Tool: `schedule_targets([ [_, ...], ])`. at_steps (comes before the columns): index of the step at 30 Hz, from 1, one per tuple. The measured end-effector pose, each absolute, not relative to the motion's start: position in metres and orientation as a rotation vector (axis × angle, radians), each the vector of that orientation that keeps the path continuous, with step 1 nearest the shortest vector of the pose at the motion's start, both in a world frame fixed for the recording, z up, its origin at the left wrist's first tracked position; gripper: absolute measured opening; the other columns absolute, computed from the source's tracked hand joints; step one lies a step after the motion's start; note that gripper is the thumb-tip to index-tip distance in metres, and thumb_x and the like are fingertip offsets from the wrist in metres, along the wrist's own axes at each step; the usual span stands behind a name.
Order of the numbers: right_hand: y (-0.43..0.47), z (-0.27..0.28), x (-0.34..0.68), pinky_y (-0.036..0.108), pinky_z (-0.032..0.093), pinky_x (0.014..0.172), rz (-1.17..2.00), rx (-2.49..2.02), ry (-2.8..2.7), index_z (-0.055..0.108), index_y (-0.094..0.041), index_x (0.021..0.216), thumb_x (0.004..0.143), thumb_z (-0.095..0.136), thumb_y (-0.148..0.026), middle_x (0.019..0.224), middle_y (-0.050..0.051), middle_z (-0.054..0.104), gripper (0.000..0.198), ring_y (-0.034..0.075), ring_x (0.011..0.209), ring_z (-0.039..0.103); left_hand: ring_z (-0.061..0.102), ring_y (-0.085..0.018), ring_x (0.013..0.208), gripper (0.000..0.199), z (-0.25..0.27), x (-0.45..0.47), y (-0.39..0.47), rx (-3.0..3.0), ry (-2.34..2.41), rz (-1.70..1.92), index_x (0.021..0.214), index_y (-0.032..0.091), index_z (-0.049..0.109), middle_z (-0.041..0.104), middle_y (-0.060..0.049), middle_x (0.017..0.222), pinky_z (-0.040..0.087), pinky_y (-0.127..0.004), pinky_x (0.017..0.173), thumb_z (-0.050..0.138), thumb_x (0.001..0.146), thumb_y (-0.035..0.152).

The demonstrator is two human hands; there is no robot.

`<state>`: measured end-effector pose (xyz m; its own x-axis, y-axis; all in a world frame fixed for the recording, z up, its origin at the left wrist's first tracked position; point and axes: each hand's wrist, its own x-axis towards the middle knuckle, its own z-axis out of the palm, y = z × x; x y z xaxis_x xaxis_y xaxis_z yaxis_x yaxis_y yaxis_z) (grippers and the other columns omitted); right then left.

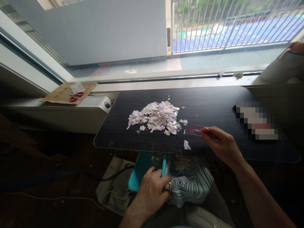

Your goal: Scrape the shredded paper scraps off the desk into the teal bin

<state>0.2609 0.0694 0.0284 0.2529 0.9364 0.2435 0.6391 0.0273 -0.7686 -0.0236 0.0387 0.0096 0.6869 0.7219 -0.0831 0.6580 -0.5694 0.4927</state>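
A heap of small pale paper scraps (161,115) lies on the dark tabletop (114,126). Between the thumb and fingers of my right hand (220,142) is a thin, see-through pink plastic piece (192,129), held low over the table right of the heap. A few loose white scraps (186,145) lie just below it. Under the table edge, my left hand (153,186) has its thumb and fingers closed on a white cloth with black lines (190,186), beside the rim of a turquoise bin (135,180). More scraps show dimly inside the cloth.
Red-handled scissors (77,96) rest on a brown envelope (59,93) on the left sill, above a radiator (95,103). A pixelated object (257,122) lies at the table's right. A large window (118,34) stands behind. Cables run across the dark floor.
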Motion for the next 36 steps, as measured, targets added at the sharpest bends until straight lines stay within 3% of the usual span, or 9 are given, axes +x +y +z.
schedule_targets([
  [8, 0.059, 0.034, 0.264, 0.025, 0.051, 0.067, 0.693, -1.692, -1.624, 0.068, -0.021, 0.083, 0.080, 0.059, -0.028, 0.080, 0.001, 0.070, 0.012, 0.017, 0.073, 0.065, 0.052, -0.018, 0.075, 0.023, 0.008, -0.024, 0.037, 2.399, 1.065, 0.197, 0.084, 0.022, 0.061, 0.053, 0.001, 0.074, 0.036, -0.040, 0.094, 0.055, 0.068, 0.007],
  [18, 0.038, 0.038, 0.272, 0.025, 0.051, 0.063, 0.744, -1.666, -1.629, 0.067, -0.020, 0.081, 0.081, 0.059, -0.030, 0.075, 0.002, 0.068, 0.012, 0.016, 0.068, 0.063, 0.052, -0.018, 0.076, 0.021, 0.011, -0.021, 0.038, 2.415, 1.040, 0.177, 0.083, 0.021, 0.060, 0.053, 0.001, 0.074, 0.037, -0.039, 0.093, 0.054, 0.069, 0.008],
  [25, 0.080, 0.023, 0.267, 0.028, 0.051, 0.068, 0.458, -1.590, -1.500, 0.068, -0.020, 0.088, 0.084, 0.056, -0.034, 0.082, 0.004, 0.067, 0.019, 0.017, 0.074, 0.062, 0.051, -0.018, 0.073, 0.020, 0.010, -0.018, 0.038, 2.451, 1.031, 0.196, 0.080, 0.021, 0.059, 0.051, 0.001, 0.070, 0.038, -0.039, 0.091, 0.053, 0.066, 0.008],
  [36, 0.090, 0.025, 0.243, 0.027, 0.051, 0.070, 0.591, -1.526, -1.590, 0.068, -0.019, 0.089, 0.084, 0.054, -0.031, 0.086, 0.004, 0.068, 0.019, 0.016, 0.076, 0.063, 0.052, -0.017, 0.071, 0.017, 0.008, -0.020, 0.038, 2.428, 1.065, 0.217, 0.079, 0.021, 0.060, 0.051, 0.002, 0.069, 0.039, -0.038, 0.090, 0.056, 0.067, 0.010],
])
